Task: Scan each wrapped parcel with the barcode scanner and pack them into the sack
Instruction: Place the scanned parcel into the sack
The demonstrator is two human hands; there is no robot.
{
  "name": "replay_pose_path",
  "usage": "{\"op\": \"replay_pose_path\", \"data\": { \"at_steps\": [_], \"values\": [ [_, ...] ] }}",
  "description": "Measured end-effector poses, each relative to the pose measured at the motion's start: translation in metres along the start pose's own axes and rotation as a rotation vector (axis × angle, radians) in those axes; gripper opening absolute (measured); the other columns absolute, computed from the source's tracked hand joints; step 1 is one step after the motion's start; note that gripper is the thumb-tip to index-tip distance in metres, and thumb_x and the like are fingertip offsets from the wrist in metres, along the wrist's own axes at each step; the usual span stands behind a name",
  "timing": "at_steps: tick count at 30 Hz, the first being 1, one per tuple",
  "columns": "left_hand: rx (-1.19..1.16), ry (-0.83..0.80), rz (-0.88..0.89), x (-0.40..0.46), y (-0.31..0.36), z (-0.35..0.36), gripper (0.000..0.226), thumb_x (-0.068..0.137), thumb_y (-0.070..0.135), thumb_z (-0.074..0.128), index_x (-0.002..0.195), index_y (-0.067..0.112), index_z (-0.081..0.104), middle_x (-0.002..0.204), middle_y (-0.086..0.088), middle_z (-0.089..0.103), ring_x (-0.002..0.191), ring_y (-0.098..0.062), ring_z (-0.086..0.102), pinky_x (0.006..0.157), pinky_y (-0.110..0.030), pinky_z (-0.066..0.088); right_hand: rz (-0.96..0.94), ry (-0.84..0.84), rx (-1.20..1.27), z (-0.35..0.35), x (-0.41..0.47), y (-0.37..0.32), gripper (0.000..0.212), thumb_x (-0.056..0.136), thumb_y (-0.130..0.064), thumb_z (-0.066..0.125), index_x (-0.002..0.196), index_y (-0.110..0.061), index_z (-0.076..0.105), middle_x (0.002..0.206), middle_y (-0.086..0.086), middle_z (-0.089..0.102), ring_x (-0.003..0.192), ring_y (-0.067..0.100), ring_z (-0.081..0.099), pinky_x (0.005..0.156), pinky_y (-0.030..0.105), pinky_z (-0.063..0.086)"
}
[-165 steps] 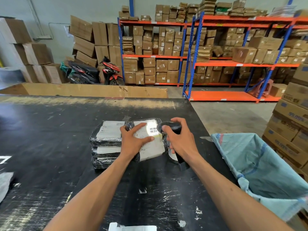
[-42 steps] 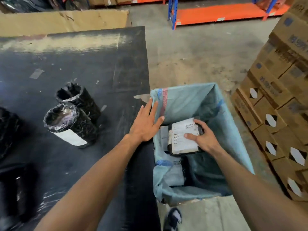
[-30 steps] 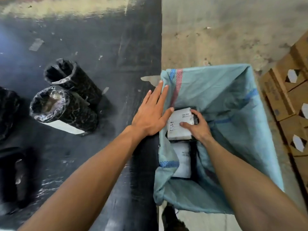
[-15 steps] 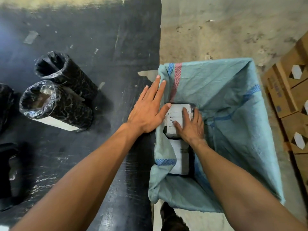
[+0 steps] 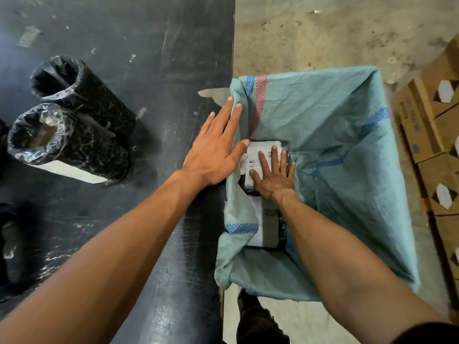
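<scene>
A teal woven sack hangs open beside the black table. Inside it lies a black-wrapped parcel with a white label, with a second labelled parcel just nearer to me. My right hand lies flat on the farther parcel, fingers straight and spread. My left hand rests flat on the table edge, fingertips against the sack's rim. Two black-wrapped cylindrical parcels lie on the table at the left. The barcode scanner is out of view.
Stacked cardboard boxes stand on the concrete floor to the right of the sack. More dark wrapped items sit at the table's left edge. My shoe shows below the sack.
My right hand carried the scanned parcel from the table into the sack, set it down beyond the other parcel and flattened on it. My left hand moved to the sack's rim.
</scene>
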State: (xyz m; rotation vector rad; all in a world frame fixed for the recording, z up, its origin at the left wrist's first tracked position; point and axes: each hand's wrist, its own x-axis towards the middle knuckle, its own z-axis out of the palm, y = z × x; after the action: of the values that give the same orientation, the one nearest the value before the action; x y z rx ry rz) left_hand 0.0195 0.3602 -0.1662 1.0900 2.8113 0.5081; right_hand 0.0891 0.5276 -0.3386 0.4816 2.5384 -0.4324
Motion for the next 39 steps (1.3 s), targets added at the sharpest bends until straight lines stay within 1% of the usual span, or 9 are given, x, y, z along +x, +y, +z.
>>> {"op": "replay_pose_path", "data": {
  "at_steps": [8,11,17,19,21,24,30,34,39],
  "values": [
    [-0.014,-0.002,-0.004,0.0,0.001,-0.001,0.075,0.101,0.047,0.032,0.163,0.012,0.008,0.171,-0.008,0.0,0.157,-0.016,0.002,0.128,-0.035,-0.001,0.058,-0.141,0.125,-0.025,-0.031,-0.006,0.066,0.11,-0.056,0.014,0.168,-0.033,-0.006,0.172,0.005,-0.03,0.157,0.03,-0.03,0.124,0.058,-0.02],
    [-0.008,-0.002,-0.007,-0.001,0.003,-0.003,0.075,0.101,0.047,0.031,0.163,0.012,0.008,0.17,-0.008,0.0,0.157,-0.017,0.002,0.128,-0.035,-0.002,0.067,-0.088,0.169,-0.039,-0.048,-0.001,0.067,0.112,-0.053,0.018,0.17,-0.025,-0.002,0.173,0.012,-0.025,0.159,0.031,-0.026,0.124,0.054,-0.018],
    [-0.066,-0.004,-0.03,-0.005,0.009,-0.01,0.072,0.105,0.043,0.036,0.163,0.011,0.008,0.17,-0.009,0.003,0.157,-0.019,0.004,0.127,-0.033,-0.003,0.07,0.1,0.199,-0.064,-0.086,0.008,0.07,0.111,-0.051,0.028,0.17,-0.019,0.007,0.177,0.012,-0.006,0.163,0.03,-0.008,0.129,0.049,-0.007],
    [-0.166,0.031,-0.067,-0.009,0.013,-0.014,0.071,0.105,0.039,0.043,0.162,0.009,0.013,0.17,-0.009,0.013,0.156,-0.02,0.012,0.127,-0.034,0.003,0.056,0.156,0.21,-0.072,-0.102,0.009,0.07,0.11,-0.051,0.033,0.168,-0.017,0.016,0.176,0.015,0.006,0.163,0.032,0.003,0.131,0.048,0.002],
    [-0.296,0.081,-0.085,-0.016,0.018,-0.021,0.067,0.104,0.037,0.049,0.16,0.009,0.023,0.165,-0.008,0.028,0.151,-0.021,0.025,0.126,-0.038,0.017,0.026,0.225,0.192,-0.083,-0.119,0.01,0.067,0.109,-0.049,0.039,0.164,-0.012,0.027,0.172,0.019,0.021,0.16,0.033,0.017,0.13,0.046,0.012],
    [-0.394,0.106,-0.097,-0.025,0.024,-0.034,0.05,0.103,0.038,0.051,0.147,0.013,0.044,0.146,-0.004,0.049,0.133,-0.02,0.046,0.111,-0.04,0.04,0.01,0.298,0.191,-0.102,-0.144,0.008,0.065,0.109,-0.047,0.045,0.158,-0.005,0.034,0.163,0.023,0.035,0.154,0.037,0.03,0.125,0.045,0.025],
    [-0.083,-0.014,-0.098,-0.034,0.019,-0.075,0.053,0.097,0.047,0.053,0.134,0.01,0.056,0.132,-0.014,0.057,0.119,-0.035,0.057,0.093,-0.044,0.049,0.099,0.342,0.231,-0.137,-0.194,-0.013,0.075,0.106,-0.053,0.047,0.161,-0.006,0.03,0.165,0.021,0.033,0.151,0.037,0.035,0.123,0.046,0.032],
    [0.139,-0.045,0.008,-0.042,0.009,-0.112,0.052,0.097,0.047,0.053,0.127,0.005,0.058,0.126,-0.017,0.061,0.114,-0.036,0.057,0.091,-0.041,0.046,0.139,0.399,0.185,-0.158,-0.223,-0.04,0.075,0.103,-0.058,0.05,0.156,-0.006,0.038,0.161,0.018,0.041,0.147,0.034,0.043,0.118,0.046,0.037],
    [0.184,0.012,0.078,-0.055,-0.012,-0.168,0.054,0.097,0.047,0.053,0.125,0.002,0.059,0.126,-0.018,0.061,0.115,-0.036,0.058,0.094,-0.041,0.045,0.105,0.529,0.153,-0.184,-0.251,-0.089,0.074,0.102,-0.059,0.052,0.154,-0.007,0.043,0.16,0.014,0.046,0.145,0.032,0.046,0.118,0.046,0.039]
  ]
}}
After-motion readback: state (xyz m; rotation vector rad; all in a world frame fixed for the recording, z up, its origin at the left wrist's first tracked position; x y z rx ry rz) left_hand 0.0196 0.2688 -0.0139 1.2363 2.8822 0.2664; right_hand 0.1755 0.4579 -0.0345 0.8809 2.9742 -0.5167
